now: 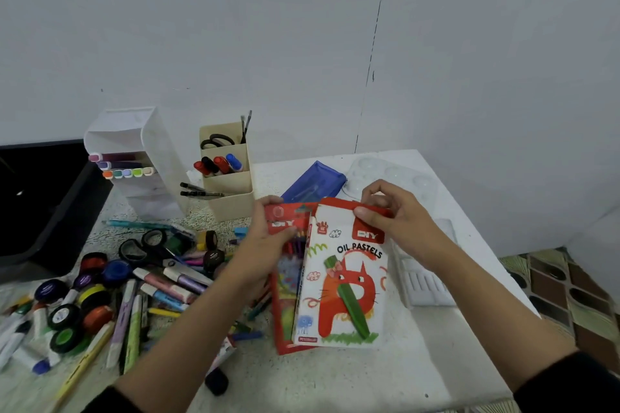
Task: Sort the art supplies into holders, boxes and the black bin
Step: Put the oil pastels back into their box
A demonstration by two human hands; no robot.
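My right hand (392, 214) pinches the top edge of a white and red oil pastels box (345, 278) with a red cat on it. My left hand (268, 235) holds the top of a second red crayon pack (285, 295) that lies partly under the pastels box. A pile of markers, paint pots and tubes (100, 295) with black scissors (147, 250) covers the table's left side. A white tiered holder (147, 161) carries several markers. A beige holder (228, 174) has scissors, brushes and markers in it. The black bin (43, 204) stands at the far left.
A blue pencil pouch (315, 183) and a clear paint palette (392, 174) lie behind the boxes. A clear plastic case (426, 282) sits to the right of them, near the table's right edge (486, 251). A black cap (216, 380) lies at the front.
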